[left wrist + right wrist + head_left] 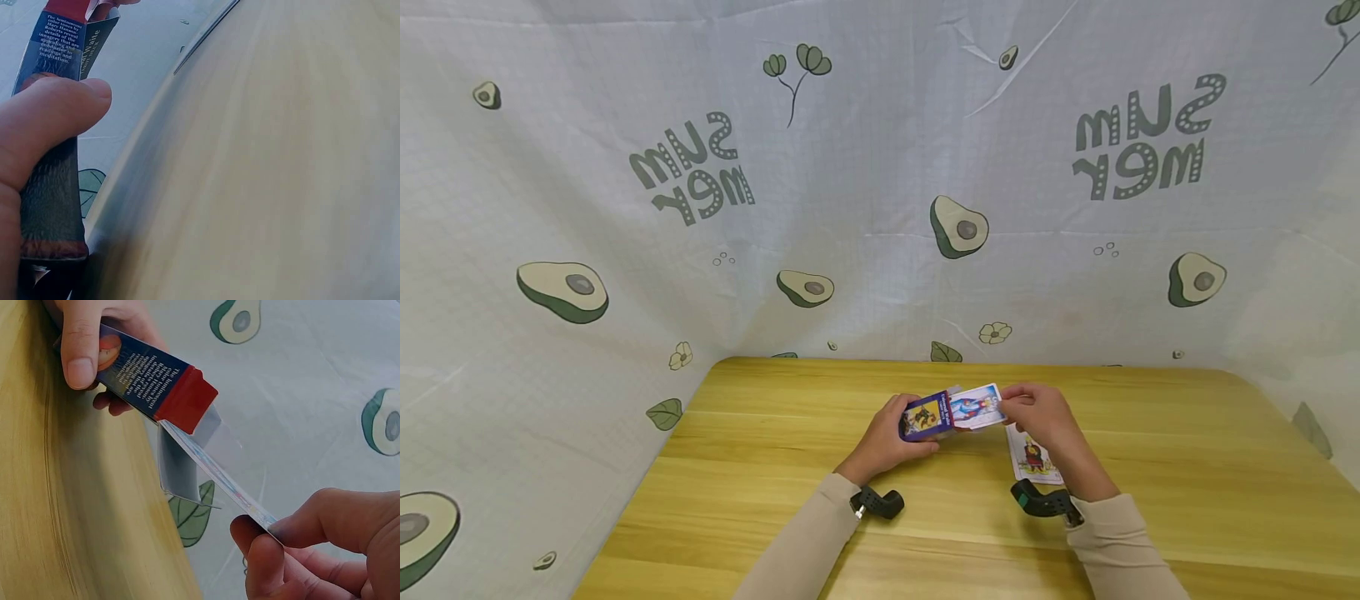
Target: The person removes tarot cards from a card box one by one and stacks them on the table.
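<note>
My left hand [882, 443] grips a dark blue tarot card box [927, 417] above the table, its thumb [65, 106] along one narrow side. The box is tilted, with its open end toward the right and the red end flap [199, 400] folded out. A tarot card [976, 407] with a blue figure sticks partway out of that opening; its other end is hidden inside. My right hand [1047, 418] pinches the outer end of this card between thumb and fingers. Below the right hand, another tarot card [1032, 458] lies face up on the table, partly covered by the hand.
The wooden table [760, 492] has its far edge against a white cloth [880, 150] printed with avocados and lettering. Black camera mounts sit on both wrists, the right one [1043, 498] overlapping the lower end of the lying card in the head view.
</note>
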### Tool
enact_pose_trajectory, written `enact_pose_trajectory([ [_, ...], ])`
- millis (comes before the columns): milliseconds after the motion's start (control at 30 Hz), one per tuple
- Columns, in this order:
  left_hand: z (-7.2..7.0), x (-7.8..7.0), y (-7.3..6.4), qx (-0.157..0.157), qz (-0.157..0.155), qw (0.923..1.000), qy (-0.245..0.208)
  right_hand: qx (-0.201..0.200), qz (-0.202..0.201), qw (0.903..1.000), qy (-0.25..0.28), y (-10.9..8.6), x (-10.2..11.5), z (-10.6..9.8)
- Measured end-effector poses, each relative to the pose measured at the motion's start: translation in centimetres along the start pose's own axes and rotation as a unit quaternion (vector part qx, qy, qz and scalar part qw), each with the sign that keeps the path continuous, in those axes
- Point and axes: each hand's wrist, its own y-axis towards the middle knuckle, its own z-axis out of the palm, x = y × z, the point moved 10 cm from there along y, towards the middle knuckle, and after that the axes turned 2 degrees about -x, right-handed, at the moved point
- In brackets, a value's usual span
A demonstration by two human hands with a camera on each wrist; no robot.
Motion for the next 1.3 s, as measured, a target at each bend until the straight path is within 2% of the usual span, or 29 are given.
enact_pose_trajectory([
  [600,0.0,0.0,-0.1,-0.002,0.001,1.0000,-0.004,-0.010,0.024,0.9994,0.022,0.0,-0.8,-1.6],
  [1100,-0.1,-0.1,-0.1,-0.002,-0.001,1.0000,-0.007,-0.011,0.038,0.9992,0.011,0.1,-1.9,-3.4],
  [1300,-0.1,-0.4,-0.2,-0.001,-0.004,0.9999,-0.010,-0.030,0.050,0.9982,0.017,0.6,-2.8,-4.0],
])
